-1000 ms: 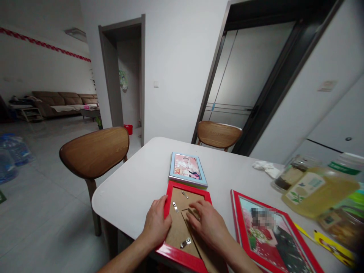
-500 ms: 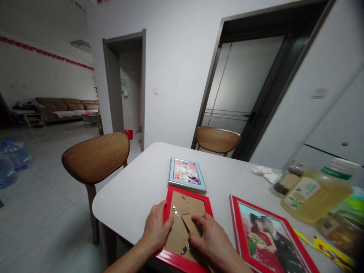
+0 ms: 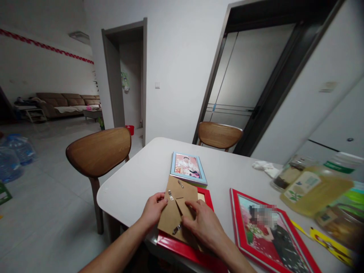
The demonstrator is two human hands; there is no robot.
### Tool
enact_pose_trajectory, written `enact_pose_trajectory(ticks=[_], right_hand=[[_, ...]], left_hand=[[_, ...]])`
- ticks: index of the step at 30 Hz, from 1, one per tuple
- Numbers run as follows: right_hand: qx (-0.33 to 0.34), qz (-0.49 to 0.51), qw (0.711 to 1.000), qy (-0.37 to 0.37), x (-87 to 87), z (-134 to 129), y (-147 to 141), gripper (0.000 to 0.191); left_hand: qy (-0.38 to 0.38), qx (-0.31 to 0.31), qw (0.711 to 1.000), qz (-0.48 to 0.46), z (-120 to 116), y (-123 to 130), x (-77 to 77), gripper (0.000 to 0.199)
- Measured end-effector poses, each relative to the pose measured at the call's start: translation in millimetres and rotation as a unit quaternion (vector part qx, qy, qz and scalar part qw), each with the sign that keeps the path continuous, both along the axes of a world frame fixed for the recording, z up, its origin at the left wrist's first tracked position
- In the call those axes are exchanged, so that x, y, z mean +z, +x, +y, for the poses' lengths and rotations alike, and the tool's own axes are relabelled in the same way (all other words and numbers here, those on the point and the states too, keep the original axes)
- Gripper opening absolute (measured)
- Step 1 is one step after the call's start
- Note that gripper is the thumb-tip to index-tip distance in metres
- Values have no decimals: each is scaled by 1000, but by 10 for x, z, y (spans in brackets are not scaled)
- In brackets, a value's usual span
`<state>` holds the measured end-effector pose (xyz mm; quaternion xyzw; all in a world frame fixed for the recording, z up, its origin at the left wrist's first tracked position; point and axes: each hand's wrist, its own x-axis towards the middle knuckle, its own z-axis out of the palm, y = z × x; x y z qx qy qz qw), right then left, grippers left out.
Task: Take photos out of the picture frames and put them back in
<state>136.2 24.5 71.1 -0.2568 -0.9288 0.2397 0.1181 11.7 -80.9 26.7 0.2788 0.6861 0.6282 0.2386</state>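
With the thumb and fingers of our left hand we gripped the board by its left edge; with our right hand we pinched its leg. The board sat askew over the red frame, near the blue frame.

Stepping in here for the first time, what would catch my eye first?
Probably the bright red frame at the table's near edge, a brown backing board askew over it, with the left hand and right hand on the board. To the right lies a red-framed photo; just beyond, a blue-framed one.
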Motion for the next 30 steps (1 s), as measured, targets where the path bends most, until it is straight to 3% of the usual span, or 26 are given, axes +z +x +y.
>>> enact_pose_trajectory(ticks=[3, 6, 9, 11, 15, 18, 21, 23, 25, 30], right_hand=[[6, 28, 1000, -2, 10, 20, 6, 37], [-24, 25, 998, 50, -7, 174, 96, 40], [-74, -31, 992, 98, -105, 361, 233, 40], [-98, -78, 988, 91, -197, 440, 302, 43], [-108, -78, 989, 56, -324, 504, 333, 50], [-132, -27, 991, 10, -314, 557, 322, 52], [-167, 57, 972, -155, -221, 586, 343, 57], [-164, 122, 930, -305, -134, 557, 365, 62], [-155, 172, 881, -413, -50, 497, 378, 66], [-159, 224, 808, -522, 49, 383, 361, 71]], left_hand=[[10, 33, 998, -57, -90, -96, 25, 19], [11, 58, 994, -94, -296, -290, 115, 19], [-3, 70, 992, -107, -550, -532, 207, 21], [-18, 82, 991, -100, -685, -667, 224, 21], [-70, 100, 991, -53, -813, -825, 142, 17], [-113, 123, 986, 5, -827, -900, 78, 20], [-123, 165, 975, 84, -779, -900, 86, 34], [-111, 176, 969, 132, -688, -767, 131, 41], [-93, 146, 970, 173, -552, -477, 193, 43], [-61, -123, 959, 248, -176, 561, 355, 54]])
